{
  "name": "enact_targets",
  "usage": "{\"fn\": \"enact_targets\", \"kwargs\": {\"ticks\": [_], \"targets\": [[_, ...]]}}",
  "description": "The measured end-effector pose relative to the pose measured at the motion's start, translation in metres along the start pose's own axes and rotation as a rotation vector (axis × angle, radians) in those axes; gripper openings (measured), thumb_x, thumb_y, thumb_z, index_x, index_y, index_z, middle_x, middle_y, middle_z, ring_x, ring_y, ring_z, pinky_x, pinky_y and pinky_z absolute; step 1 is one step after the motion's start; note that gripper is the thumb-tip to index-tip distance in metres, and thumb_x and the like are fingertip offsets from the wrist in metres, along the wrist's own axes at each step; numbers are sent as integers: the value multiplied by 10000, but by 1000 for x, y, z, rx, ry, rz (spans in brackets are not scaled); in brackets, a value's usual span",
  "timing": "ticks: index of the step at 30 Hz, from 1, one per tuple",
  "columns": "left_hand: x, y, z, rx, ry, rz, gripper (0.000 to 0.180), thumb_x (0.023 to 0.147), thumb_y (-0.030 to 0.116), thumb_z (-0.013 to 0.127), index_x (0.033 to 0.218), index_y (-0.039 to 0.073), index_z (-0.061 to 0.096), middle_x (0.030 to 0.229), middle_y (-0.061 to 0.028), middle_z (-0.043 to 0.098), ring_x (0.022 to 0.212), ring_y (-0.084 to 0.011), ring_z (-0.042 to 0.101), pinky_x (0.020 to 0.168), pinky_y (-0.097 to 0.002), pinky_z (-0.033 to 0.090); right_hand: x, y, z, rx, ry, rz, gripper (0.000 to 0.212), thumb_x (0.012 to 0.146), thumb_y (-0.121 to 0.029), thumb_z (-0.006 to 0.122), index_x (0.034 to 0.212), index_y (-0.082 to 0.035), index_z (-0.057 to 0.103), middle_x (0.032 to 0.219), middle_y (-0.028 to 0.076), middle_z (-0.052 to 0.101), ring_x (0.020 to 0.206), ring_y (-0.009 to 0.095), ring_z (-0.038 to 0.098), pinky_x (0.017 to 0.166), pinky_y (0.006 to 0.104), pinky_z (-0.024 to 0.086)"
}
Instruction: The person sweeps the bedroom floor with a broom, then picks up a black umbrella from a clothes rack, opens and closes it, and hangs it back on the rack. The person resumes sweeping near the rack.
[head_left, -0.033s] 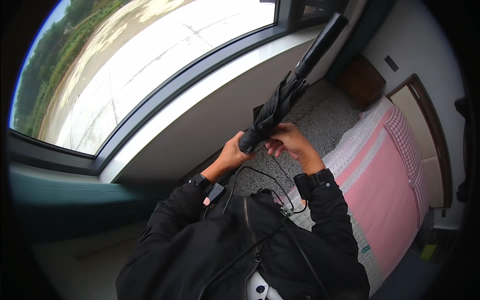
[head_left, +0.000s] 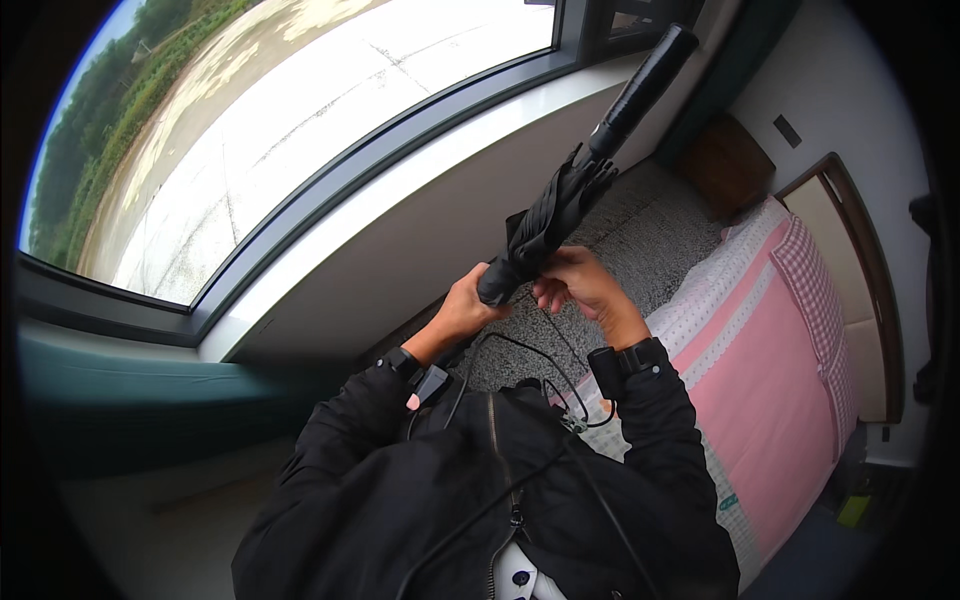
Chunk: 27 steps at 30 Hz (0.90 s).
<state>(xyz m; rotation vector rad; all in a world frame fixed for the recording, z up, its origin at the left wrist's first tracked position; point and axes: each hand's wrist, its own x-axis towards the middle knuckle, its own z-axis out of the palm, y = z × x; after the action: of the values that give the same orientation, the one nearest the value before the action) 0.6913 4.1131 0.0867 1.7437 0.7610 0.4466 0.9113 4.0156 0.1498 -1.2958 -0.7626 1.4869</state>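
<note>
A folded black umbrella [head_left: 545, 225] slants up and away to the right in front of me, its long black handle [head_left: 645, 90] at the far end. The canopy cloth is gathered in loose folds round the shaft. My left hand [head_left: 468, 308] is wrapped round the lower part of the bundle. From the right, my right hand [head_left: 583, 285] holds the canopy's side with thumb and forefinger, its other fingers curled. What exactly those fingertips pinch is partly hidden by the cloth.
A window [head_left: 400, 150] with a pale sill [head_left: 430, 165] runs along the left. On the right stands a bed [head_left: 750, 390] with pink bedding. Grey carpet [head_left: 640, 240] lies below the umbrella. Black cables [head_left: 525, 345] hang near my wrists; a green curtain [head_left: 180, 390] is at left.
The room has shifted very slightly in view. My hands and the umbrella keep the same position and grip.
</note>
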Motion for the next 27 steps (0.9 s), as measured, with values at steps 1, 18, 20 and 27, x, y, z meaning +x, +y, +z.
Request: {"fn": "enact_targets", "kwargs": {"ticks": [1,18,20,27], "targets": [[3,1,1,-2,5,-3,510,714,149,869,1137,36,607,988,-55,647,913,-164,607,842,-337,508,3,0,-2,26,-14,-30,225,986,-195,634,1059,12,682,788,107,709,595,185,695,470,274,525],[62,41,-74,-722,-113,-134,344,1002,281,644,1218,15,679,1169,-83,714,1082,-195,681,955,-383,547,72,-30,28,-22,83,-169,177,961,-138,578,792,-83,568,690,51,628,556,146,605,512,271,481],[70,42,-78,-622,0,-242,374,1016,325,639,1234,23,675,1176,-80,713,1077,-197,686,886,-398,580,77,-30,27,-49,109,-179,178,956,-136,578,787,-80,571,700,49,632,561,135,602,512,266,475],[75,51,-80,-379,-130,-221,417,973,385,649,1256,82,693,1155,-100,727,1052,-238,701,674,-414,617,76,-22,30,-113,133,-171,197,951,-133,570,764,-72,564,701,47,629,568,117,598,515,266,475]]}}
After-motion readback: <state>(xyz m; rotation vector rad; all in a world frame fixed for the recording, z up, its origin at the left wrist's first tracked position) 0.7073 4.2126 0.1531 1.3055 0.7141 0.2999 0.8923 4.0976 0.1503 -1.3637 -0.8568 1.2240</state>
